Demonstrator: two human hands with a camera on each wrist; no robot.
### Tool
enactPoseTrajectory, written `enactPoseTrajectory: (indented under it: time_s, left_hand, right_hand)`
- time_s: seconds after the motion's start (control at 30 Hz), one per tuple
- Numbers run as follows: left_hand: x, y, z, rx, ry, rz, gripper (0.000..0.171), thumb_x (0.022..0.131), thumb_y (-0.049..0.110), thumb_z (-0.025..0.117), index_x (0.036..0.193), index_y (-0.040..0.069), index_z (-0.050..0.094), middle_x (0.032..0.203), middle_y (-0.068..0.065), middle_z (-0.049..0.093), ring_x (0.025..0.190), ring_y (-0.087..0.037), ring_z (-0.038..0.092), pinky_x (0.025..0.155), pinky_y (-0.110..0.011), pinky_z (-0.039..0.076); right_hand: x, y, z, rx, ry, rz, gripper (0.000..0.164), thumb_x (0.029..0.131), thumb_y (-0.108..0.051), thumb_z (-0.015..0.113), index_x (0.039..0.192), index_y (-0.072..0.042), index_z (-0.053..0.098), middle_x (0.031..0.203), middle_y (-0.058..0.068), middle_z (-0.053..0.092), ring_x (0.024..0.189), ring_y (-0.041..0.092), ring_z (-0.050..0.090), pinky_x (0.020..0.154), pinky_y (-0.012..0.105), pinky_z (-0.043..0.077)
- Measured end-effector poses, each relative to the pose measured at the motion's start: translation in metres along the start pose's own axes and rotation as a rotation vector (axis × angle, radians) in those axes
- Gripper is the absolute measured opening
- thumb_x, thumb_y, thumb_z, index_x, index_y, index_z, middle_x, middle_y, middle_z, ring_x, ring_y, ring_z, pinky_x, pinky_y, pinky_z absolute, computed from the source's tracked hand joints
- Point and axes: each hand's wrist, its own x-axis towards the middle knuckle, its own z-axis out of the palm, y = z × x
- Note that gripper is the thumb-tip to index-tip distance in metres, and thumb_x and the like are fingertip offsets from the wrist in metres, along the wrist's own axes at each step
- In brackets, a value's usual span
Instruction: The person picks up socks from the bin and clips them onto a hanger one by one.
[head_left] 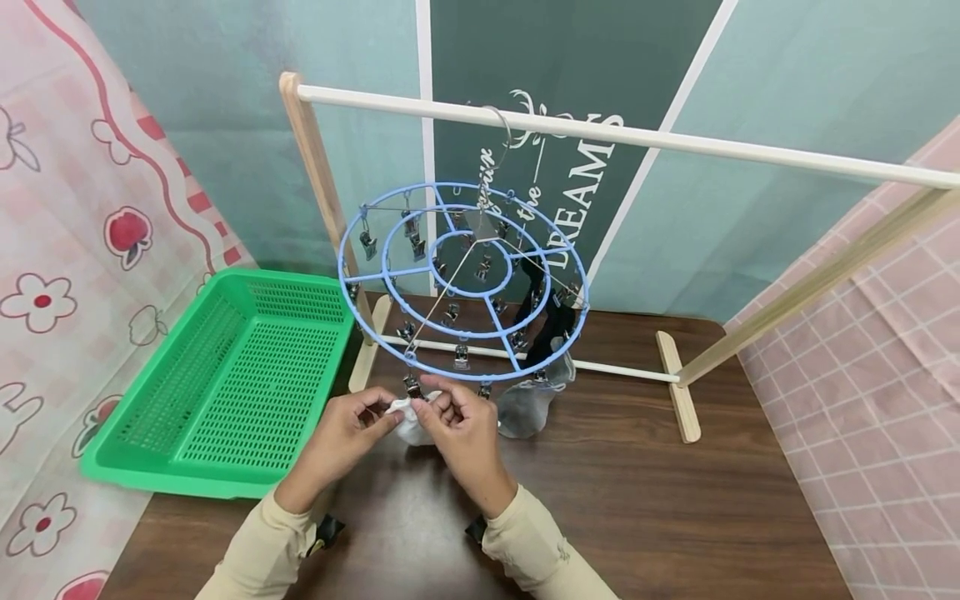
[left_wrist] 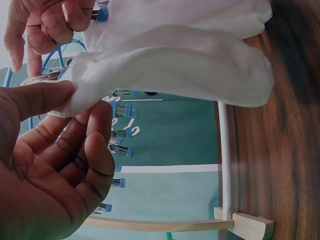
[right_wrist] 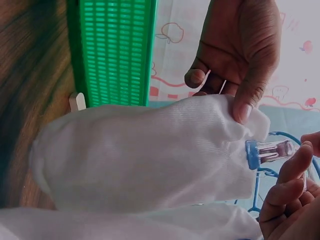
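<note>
My left hand pinches the cuff of a white sock between thumb and fingers. In the left wrist view this sock hangs beside a second white one. At the sock's edge is a metal clip with blue tips, its jaws over the fabric. My right hand has its fingers at the clip's handle end, seemingly pinching it; other fingers are curled. The clip hangs from the near rim of a round blue drying hanger. Grey socks and a black sock hang on its right side.
A green plastic basket stands on the brown table at the left. The hanger hooks over the white rod of a wooden-ended rack. Several other clips dangle around the rings. Patterned cloths line the sides.
</note>
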Motion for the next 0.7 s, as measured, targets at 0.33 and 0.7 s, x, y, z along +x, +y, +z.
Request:
enactPoseTrajectory:
  time_s: [0.33, 0.7]
  left_hand:
    - [-0.001, -0.007, 0.002, 0.118, 0.083, 0.083, 0.012, 0.080, -0.002, 0.074, 0.087, 0.005, 0.067, 0.072, 0.004, 0.063, 0.060, -0.008, 0.056, 0.053, -0.027, 0.050]
    - [-0.002, -0.009, 0.004, 0.416, 0.220, 0.322, 0.028, 0.078, 0.020, 0.081, 0.096, 0.004, 0.068, 0.091, -0.004, 0.068, 0.079, -0.017, 0.057, 0.061, -0.028, 0.047]
  right_hand:
    - [-0.012, 0.011, -0.019, -0.035, 0.038, -0.074, 0.012, 0.084, 0.003, 0.071, 0.095, 0.003, 0.071, 0.062, 0.006, 0.061, 0.052, 0.004, 0.048, 0.042, 0.019, 0.039]
    - [-0.016, 0.018, -0.068, -0.324, 0.073, -0.244, 0.012, 0.080, 0.003, 0.072, 0.090, -0.002, 0.072, 0.070, 0.002, 0.067, 0.055, 0.007, 0.056, 0.049, 0.015, 0.044]
